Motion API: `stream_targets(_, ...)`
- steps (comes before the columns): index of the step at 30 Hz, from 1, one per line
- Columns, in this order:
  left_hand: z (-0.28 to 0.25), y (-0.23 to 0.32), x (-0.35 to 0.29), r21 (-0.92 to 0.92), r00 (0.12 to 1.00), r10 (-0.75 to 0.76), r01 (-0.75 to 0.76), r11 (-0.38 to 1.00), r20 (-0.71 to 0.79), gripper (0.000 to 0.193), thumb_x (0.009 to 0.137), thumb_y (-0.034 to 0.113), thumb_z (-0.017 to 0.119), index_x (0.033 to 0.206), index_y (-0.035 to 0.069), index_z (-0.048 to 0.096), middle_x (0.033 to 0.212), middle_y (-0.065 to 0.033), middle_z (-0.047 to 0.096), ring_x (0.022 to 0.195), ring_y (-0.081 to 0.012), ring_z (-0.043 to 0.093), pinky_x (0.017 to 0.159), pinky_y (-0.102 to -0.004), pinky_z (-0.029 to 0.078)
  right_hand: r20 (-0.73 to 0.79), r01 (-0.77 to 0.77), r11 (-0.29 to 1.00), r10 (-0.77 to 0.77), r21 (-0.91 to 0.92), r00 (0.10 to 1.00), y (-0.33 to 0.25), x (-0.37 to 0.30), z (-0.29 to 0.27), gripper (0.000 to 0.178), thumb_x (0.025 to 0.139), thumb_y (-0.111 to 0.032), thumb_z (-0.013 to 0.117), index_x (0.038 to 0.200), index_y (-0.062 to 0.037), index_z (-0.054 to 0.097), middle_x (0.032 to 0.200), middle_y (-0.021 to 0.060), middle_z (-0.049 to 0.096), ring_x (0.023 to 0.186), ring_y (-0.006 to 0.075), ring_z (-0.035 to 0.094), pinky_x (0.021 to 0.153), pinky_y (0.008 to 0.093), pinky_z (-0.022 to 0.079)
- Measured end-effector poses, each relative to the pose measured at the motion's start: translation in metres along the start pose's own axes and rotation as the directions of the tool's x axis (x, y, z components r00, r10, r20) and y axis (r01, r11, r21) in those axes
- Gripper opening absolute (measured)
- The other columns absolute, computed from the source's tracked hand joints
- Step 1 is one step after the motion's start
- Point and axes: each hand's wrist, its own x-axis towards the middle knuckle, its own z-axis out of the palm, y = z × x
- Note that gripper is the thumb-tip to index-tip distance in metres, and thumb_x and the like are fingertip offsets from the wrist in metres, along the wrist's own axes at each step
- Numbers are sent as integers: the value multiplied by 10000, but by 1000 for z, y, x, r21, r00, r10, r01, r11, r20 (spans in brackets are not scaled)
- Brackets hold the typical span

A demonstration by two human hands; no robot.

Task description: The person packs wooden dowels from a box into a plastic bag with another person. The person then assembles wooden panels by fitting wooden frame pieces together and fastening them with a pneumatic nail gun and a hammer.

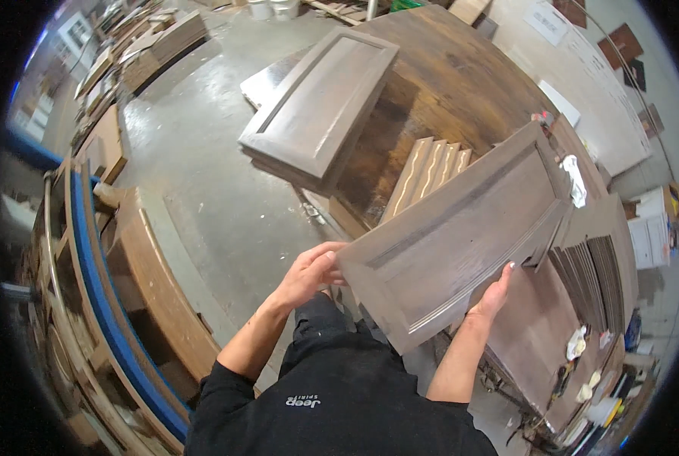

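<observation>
A grey-brown cabinet door [453, 247] with a recessed frame is tilted in front of me, held in both hands. My left hand [309, 275] closes round its left end, fingers partly behind it. My right hand [494, 292] grips the near long edge, thumb on the face and the other fingers hidden beneath. Beyond, a stack of similar doors [317, 106] sits on the brown worktable [461, 68]. Between that stack and the held door lie several narrow strips [423, 173] with pale wavy lines along them, partly covered by the door.
At right, a side bench [533, 327] bears a row of thin grey slats [594, 277], a crumpled white cloth [576, 343] and small tools. A wooden rack with a blue edge [96, 266] stands close on my left. Boards [165, 53] are stacked at the far left, white buckets [275, 9] at the back.
</observation>
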Motion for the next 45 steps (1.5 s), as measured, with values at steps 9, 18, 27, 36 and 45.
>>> stream_targets(9, 38, -32, 34, 241, 982, -149, 117, 963, 118, 306, 1032, 201, 538, 1265, 10, 591, 1064, -39, 659, 874, -100, 635, 777, -274, 556, -222, 99, 994, -89, 35, 971, -20, -16, -97, 625, 1036, -422, 507, 1416, 70, 449, 1411, 156, 520, 1239, 289, 540, 1042, 397, 443)
stream_targets(18, 204, -155, 38, 330, 884, -349, 245, 912, 309, 320, 1053, 212, 508, 1277, -10, 558, 1057, -53, 653, 890, -162, 661, 808, -357, 579, -501, 201, 968, -100, 153, 860, -58, -14, -328, 627, 1032, -436, 512, 1426, 48, 455, 1407, 148, 535, 1234, 297, 552, 1043, 404, 439)
stream_targets(27, 334, -269, 34, 376, 795, -569, 471, 798, 212, 349, 1055, 261, 466, 1222, -27, 568, 1062, -119, 673, 932, -235, 687, 839, -397, 586, -619, 4, 997, 45, 78, 784, -59, 23, -504, 607, 1030, -428, 525, 1353, 86, 548, 1344, 140, 603, 1203, 253, 580, 1038, 359, 423)
stream_targets(36, 380, -249, 77, 718, 944, -284, 82, 691, 166, 458, 937, 150, 662, 1317, -76, 540, 881, -14, 609, 799, -89, 565, 718, -260, 478, -527, -272, 953, 165, -131, 834, -94, 25, -475, 677, 1001, -545, 521, 1268, 75, 571, 1157, 157, 672, 983, 234, 674, 811, 372, 532)
stream_targets(45, 432, -196, 64, 700, 803, -100, -442, 561, 588, 391, 862, 95, 757, 1213, -32, 641, 1042, -134, 726, 979, -208, 693, 870, -311, 532, -390, -211, 840, -1, -500, 921, -119, 42, -514, 376, 1045, -354, 456, 1142, -45, 647, 914, 70, 687, 695, 169, 646, 572, 289, 447)
